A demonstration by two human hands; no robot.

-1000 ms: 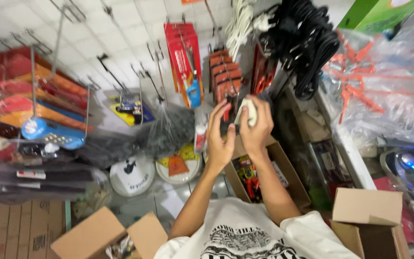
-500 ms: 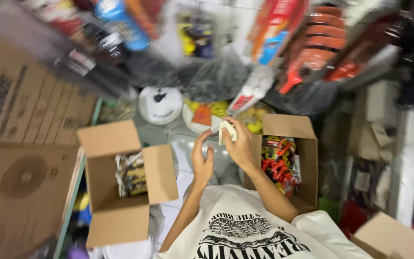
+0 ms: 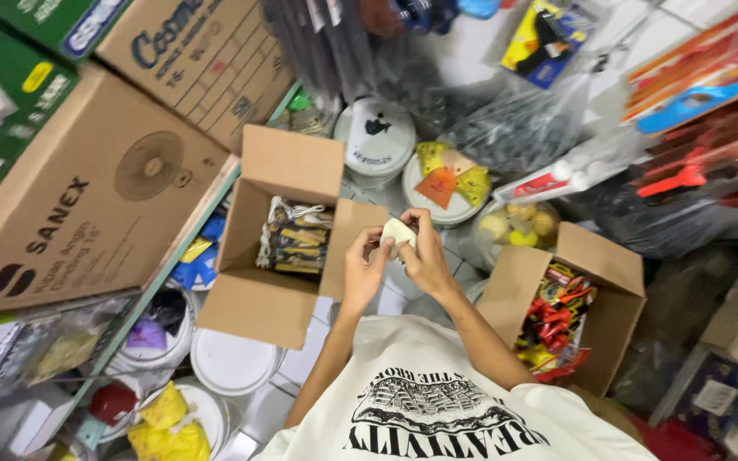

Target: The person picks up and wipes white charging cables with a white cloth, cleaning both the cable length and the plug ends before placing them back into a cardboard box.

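Hands have come down from the hanging racks and now meet above the gap between 2 open boxes. Left hand (image 3: 362,271) and right hand (image 3: 427,256) both pinch a small pale packet (image 3: 398,232), fingers (image 3: 383,248) narrow around it. Beyond, the left cardboard box (image 3: 277,226) holds bundled packs; the right cardboard box (image 3: 570,299) holds red items.

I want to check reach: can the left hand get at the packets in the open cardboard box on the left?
Probably yes: the left hand is beside that open cardboard box, flaps open, nothing covering the packets.
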